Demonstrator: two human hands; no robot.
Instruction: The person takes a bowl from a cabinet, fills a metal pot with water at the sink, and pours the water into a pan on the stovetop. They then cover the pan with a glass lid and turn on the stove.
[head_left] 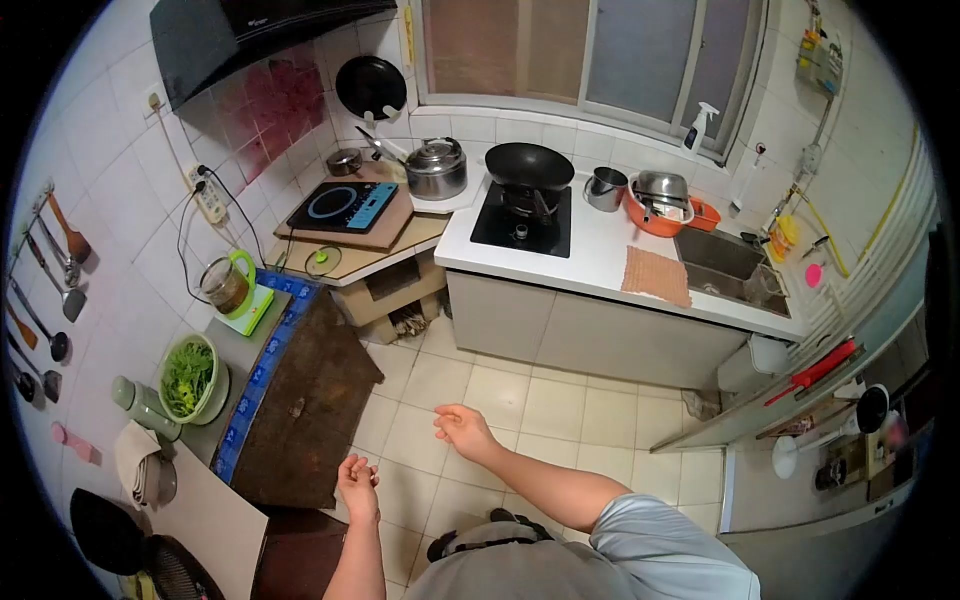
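Observation:
My left hand [358, 486] hangs over the tiled floor beside the dark brown wooden cabinet side [300, 420]. Its fingers are loosely bent and apart, with nothing in them. Farther forward and to the right is my right hand [463, 430], also in mid-air over the pale floor tiles [500, 395]. Its fingers curve slightly but stay apart, and it holds nothing. Neither hand touches any object. On the left counter, nearest my left hand, stand a bowl of leafy greens [188, 378] and a glass pitcher with a green handle [228, 284] on a green-edged scale [245, 312].
Ahead, a wok [528, 166] sits on a black stove [520, 225], with a kettle [437, 168] to its left. An induction cooker [342, 206] lies in the corner. To the right are an orange basin [655, 222], a folded cloth [656, 276] and the sink [715, 265].

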